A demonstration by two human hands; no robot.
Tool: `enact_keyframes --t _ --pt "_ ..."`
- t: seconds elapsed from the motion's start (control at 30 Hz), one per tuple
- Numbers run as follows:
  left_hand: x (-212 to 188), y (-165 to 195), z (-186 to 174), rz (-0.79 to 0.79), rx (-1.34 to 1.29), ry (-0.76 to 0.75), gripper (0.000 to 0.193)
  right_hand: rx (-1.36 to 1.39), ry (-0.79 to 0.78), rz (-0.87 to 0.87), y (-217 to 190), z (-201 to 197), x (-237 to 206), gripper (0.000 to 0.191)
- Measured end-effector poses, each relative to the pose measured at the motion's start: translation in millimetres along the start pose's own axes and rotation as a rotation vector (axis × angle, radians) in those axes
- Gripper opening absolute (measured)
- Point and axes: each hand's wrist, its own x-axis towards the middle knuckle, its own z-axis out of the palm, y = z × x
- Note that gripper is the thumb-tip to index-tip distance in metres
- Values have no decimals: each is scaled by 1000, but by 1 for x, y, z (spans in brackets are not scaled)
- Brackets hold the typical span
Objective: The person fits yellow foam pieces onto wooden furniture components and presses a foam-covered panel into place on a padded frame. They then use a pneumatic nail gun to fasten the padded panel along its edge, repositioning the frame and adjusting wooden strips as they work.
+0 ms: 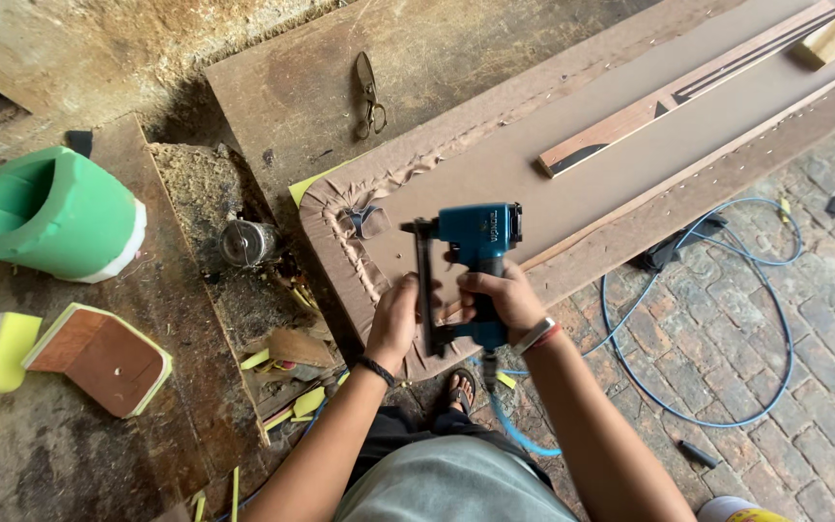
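My right hand [501, 298] grips the handle of a teal pneumatic staple gun [474, 253] held above the near end of a long brown board [495, 169]. My left hand [395, 317] is closed around the gun's black magazine [426, 280] at its lower part. Brown fabric [340, 237] is folded and bunched over the board's rounded corner just left of the tool. A blue air hose [727, 329] runs from under the gun out across the brick floor.
Scissors [370, 95] lie on a board beyond the panel. A green foam tub shape [50, 213], a foam-edged wooden piece [99, 358] and yellow foam scraps sit on the left. A wood strip [669, 97] rests on the panel. A metal jar [245, 242] stands in sawdust.
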Motion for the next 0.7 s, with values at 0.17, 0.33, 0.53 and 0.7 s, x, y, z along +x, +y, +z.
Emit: enact_keyframes --t 0.17,0.33,0.53,0.7 --pt "-22 -17 -35 -75 95 97 27 -446 277 41 -4 -55 -4 15" --pt "-48 -22 -80 -262 19 346 21 -834 284 58 -1 -71 -2 17" --pt "-70 -31 -87 -283 -7 357 21 -1015 119 98 8 -55 19 19" --pt "-88 -33 -96 -308 -6 354 22 -1091 87 180 8 -42 18 22"
